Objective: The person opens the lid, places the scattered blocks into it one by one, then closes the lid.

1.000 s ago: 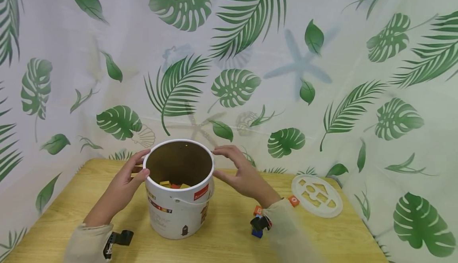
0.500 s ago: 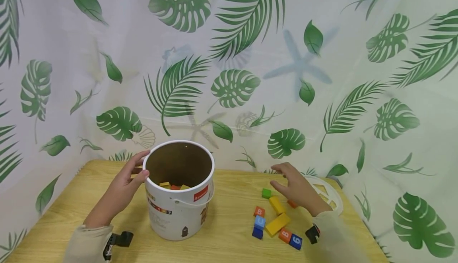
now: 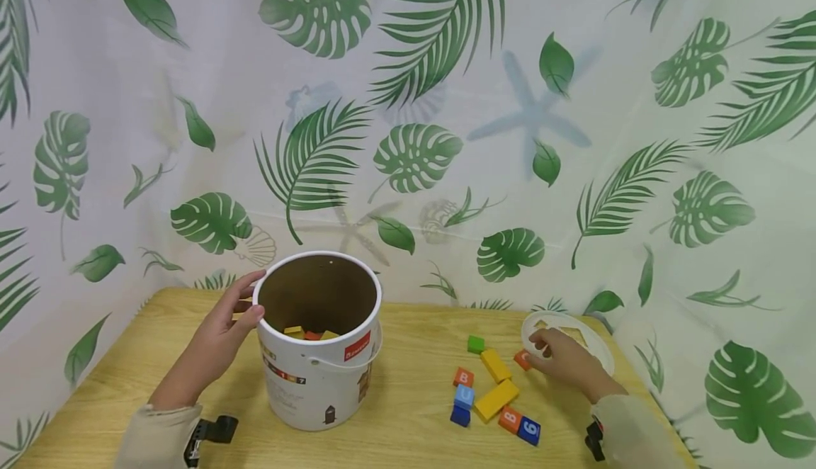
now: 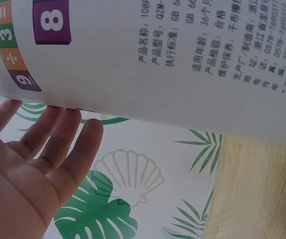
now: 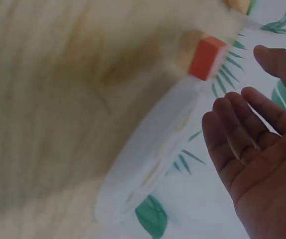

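Note:
A white bucket (image 3: 299, 398) with a wire handle stands upright on the table, several yellow and red blocks (image 3: 312, 336) inside it. My left hand (image 3: 217, 334) rests against its left side near the rim, thumb in front and fingers behind; the left wrist view shows the fingertips at the bucket wall. Over the near edge of the white lid (image 3: 599, 345), which has shaped cut-outs, hovers my right hand (image 3: 567, 366). Its fingers are loosely bent and hold nothing. A red block (image 5: 207, 58) lies beside the lid, close to the right fingertips.
Between bucket and lid lie a green block (image 3: 475, 344), yellow blocks (image 3: 497, 399), a red B block (image 3: 463, 377), light blue (image 3: 465, 397) and dark blue blocks (image 3: 460, 416), and a blue 6 block (image 3: 529, 429). A leaf-print curtain (image 3: 421, 263) stands behind the table (image 3: 408, 412).
My right hand has left the bucket's right rim and moved right, over the loose blocks to the lid. My left hand stays at the bucket.

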Tool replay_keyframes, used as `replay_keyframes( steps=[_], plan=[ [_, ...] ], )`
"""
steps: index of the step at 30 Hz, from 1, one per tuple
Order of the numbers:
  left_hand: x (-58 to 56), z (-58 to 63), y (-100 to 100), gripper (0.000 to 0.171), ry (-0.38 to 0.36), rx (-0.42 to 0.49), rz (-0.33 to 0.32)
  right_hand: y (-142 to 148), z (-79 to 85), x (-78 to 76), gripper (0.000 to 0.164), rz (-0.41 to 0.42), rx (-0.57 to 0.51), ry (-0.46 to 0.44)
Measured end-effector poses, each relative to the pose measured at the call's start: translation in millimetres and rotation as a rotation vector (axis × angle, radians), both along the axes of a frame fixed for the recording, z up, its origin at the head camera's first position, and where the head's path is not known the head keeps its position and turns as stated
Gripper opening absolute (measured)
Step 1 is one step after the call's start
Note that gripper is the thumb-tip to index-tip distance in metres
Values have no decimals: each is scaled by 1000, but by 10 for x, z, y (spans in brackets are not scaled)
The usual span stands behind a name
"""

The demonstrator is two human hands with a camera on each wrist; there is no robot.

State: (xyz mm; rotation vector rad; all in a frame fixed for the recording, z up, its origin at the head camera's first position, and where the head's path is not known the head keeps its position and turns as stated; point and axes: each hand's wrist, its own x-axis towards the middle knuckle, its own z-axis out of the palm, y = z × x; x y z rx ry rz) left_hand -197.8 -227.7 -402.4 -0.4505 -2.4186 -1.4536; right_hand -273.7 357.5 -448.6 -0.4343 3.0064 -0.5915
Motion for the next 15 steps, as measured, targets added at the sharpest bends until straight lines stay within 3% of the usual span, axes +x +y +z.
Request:
replay_keyframes(
  steps=[15],
  plan=[
    [19,33,11,56,-10,0,7,15,-228,-21,21,-147,27,-57]
  ],
)
